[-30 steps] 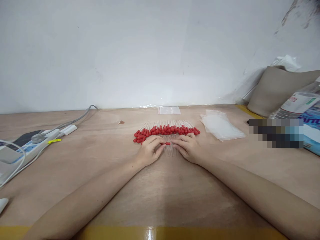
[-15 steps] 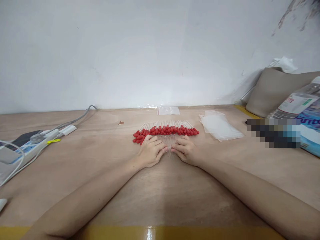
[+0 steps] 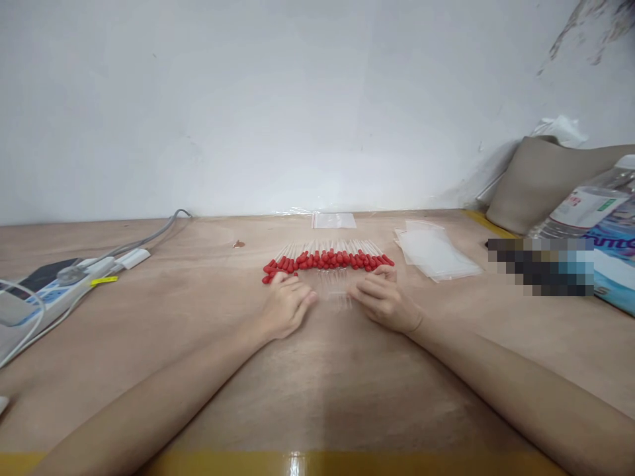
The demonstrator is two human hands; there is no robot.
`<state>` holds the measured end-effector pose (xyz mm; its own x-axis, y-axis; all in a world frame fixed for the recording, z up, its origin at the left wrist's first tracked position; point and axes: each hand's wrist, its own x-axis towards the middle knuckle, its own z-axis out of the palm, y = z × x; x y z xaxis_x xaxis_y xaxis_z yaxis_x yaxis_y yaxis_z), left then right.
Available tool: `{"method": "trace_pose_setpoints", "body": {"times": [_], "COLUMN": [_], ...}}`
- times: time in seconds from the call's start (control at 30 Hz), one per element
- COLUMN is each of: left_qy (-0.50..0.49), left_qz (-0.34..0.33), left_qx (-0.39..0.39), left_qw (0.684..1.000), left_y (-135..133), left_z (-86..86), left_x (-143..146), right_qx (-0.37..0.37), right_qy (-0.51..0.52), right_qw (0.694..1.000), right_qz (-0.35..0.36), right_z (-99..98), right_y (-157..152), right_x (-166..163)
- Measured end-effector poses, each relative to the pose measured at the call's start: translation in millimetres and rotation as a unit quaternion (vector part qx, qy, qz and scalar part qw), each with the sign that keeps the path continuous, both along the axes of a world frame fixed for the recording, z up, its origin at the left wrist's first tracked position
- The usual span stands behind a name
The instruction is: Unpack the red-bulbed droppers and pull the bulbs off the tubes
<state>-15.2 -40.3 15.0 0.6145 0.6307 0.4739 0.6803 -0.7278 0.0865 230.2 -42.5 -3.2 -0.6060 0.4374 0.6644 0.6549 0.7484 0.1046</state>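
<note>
Several clear, thin glass-like tubes (image 3: pixel 333 279) lie side by side at the centre of the table, the near ends blurred. My left hand (image 3: pixel 289 305) is to their left, apart from them, with thumb and fingers pressed together; whether anything small is between them is hidden. On the other side my right hand (image 3: pixel 384 303) has curled fingers, the tips blurred at the right edge of the tubes. Just behind lies a row of droppers with red rubber bulbs (image 3: pixel 330 259) and pale, tapered stems pointing to the wall. My left fingers cover part of the nearest bulbs.
Flat clear plastic bags (image 3: pixel 439 252) lie right of the droppers, and another small bag (image 3: pixel 334 221) is by the wall. A power strip (image 3: pixel 64 284) with cables is at left. A plastic bottle (image 3: pixel 578 208), a grey-brown container (image 3: pixel 520 185) and a blue packet (image 3: pixel 620 274) stand at right.
Both hands have moved apart, my left hand to the left and my right hand to the right. More of the clear tubes shows between them.
</note>
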Motion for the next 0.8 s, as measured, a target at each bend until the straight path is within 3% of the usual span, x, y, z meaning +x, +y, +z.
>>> {"method": "trace_pose_setpoints", "body": {"times": [0.1, 0.2, 0.4, 0.57, 0.8], "left_qy": [-0.131, -0.247, -0.308, -0.275, -0.249], "left_qz": [0.095, 0.185, 0.315, 0.349, 0.337], "left_qx": [-0.032, -0.05, -0.089, -0.134, -0.16], "left_qw": [0.986, 0.95, 0.893, 0.886, 0.894], "left_y": [11, 31, 68, 75, 67], "left_z": [6.0, 11.6, -2.4, -14.3, -10.7], "left_x": [-23, -43, -71, -77, -72], "right_qx": [-0.008, -0.063, -0.179, -0.206, -0.227], "right_qy": [0.104, 0.125, 0.151, 0.129, 0.111], "right_qw": [0.992, 0.985, 0.958, 0.955, 0.954], "right_qz": [-0.067, -0.102, -0.168, -0.169, -0.163], "right_z": [-2.3, -3.9, -9.2, -11.3, -4.4], "right_y": [5, 8, 10, 10, 1], "right_x": [3, -3, -9, -13, -18]}}
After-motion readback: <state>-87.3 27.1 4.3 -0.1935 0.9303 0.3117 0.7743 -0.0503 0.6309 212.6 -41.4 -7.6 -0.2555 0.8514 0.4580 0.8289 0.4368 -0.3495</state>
